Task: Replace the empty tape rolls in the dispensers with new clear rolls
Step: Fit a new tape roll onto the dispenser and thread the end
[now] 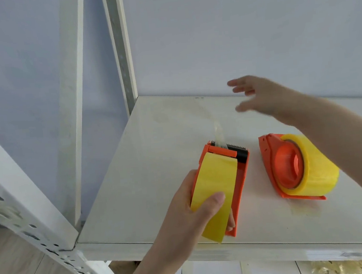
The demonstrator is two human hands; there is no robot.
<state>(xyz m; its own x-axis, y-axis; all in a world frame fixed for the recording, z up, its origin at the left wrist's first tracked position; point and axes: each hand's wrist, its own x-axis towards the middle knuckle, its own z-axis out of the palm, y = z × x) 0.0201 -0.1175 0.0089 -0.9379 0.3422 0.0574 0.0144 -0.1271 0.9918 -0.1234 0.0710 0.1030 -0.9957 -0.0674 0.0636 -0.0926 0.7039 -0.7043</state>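
The left hand (189, 207) comes up from the bottom centre of the frame and clamps round an orange dispenser (241, 175) in the lower middle. Its thumb lies flat across the dispenser's yellow roll (213, 178), and a fingertip shows round the far side. A clear tape strip (218, 133) stands up from the cutter end. The right arm enters from the right edge. The right hand (260, 95) hovers in the upper middle right, motion-blurred, with its fingers spread apart and holding nothing. Below that forearm a second dispenser (269, 161) lies on its side on the white shelf (156, 161), loaded with a second roll (319, 167).
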